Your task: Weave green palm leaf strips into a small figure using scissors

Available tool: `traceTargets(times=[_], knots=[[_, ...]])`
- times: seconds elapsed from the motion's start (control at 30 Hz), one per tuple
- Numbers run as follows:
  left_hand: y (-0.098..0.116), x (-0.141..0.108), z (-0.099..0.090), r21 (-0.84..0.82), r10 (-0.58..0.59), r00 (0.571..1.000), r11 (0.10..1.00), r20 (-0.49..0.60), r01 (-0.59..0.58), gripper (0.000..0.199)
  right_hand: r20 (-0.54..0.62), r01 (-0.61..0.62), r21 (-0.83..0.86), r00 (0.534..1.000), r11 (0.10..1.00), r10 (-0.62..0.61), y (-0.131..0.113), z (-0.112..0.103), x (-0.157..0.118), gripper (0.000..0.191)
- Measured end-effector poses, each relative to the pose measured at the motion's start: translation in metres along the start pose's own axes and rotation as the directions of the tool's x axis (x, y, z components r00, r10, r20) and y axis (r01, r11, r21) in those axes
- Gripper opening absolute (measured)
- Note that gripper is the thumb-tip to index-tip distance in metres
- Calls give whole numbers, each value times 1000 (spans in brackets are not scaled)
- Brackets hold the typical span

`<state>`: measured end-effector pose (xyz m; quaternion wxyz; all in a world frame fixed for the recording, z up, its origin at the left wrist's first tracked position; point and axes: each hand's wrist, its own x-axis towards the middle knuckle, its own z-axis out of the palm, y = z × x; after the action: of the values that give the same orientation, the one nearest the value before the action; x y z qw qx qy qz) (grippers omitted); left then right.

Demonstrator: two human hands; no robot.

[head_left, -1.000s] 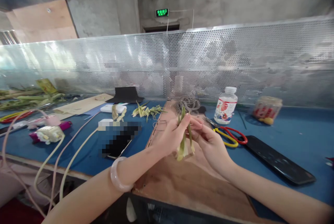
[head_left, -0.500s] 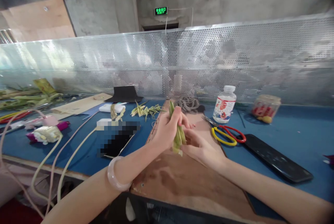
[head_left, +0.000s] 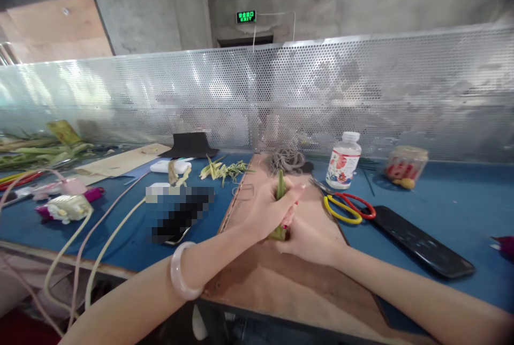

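Green leaf bundle (head_left: 280, 187) sits between both palms, mid-view, above the bare brown board (head_left: 277, 286). Long axis runs roughly upright in my view: narrow tip up, pointing at the cord coil (head_left: 288, 162), wider end down toward the wearer. Slight lean at most; can't read its true tilt from one camera.

Left hand (head_left: 263, 207) has the upper part. Grip closed, thumb across the near face, tip poking out above it. Right hand (head_left: 311, 238) comes in from the right and lower, closed on the bottom end — its fingertips are partly hidden, so I can't tell how firm. Hands touch and overlap around the middle, which hides most of the bundle's length from me. Left is nearer the tip, right nearer the wide end. No gap between hands and bundle that I can see.

Around it: scissors (head_left: 371, 211) lie just right of the right hand, handles toward the black slab (head_left: 421, 243). Bottle (head_left: 343, 163) stands beyond the scissors, jar (head_left: 407, 168) farther right. On the left side of the blue worktop (head_left: 132, 238), leaf scraps (head_left: 227, 171) lie past the left hand, and the phone (head_left: 184, 216) is nearer the left forearm — well apart from the bundle.
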<state>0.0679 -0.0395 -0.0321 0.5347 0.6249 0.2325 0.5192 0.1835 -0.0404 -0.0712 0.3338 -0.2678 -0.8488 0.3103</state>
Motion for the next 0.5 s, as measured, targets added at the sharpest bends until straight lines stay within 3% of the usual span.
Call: traceTargets(times=[0.17, 0.3, 0.4, 0.5], knots=[[8, 5, -2, -88, -26, 1000, 996, -5, 26, 31, -13, 39, -70, 999, 997, -40, -4, -3, 2, 16], [9, 3, -2, -34, -42, 999, 999, -11, 42, 28, -76, 44, -51, 996, 998, -48, 3, 4, 2, 9], [7, 0, -2, 43, -97, 994, 995, 40, 96, 27, -105, 81, -77, 991, 994, -89, 8, 5, 0, 22], [7, -3, -2, 33, -124, 988, 992, 89, 121, 26, -43, 61, -52, 997, 997, -63, 7, 1, -4, 28]])
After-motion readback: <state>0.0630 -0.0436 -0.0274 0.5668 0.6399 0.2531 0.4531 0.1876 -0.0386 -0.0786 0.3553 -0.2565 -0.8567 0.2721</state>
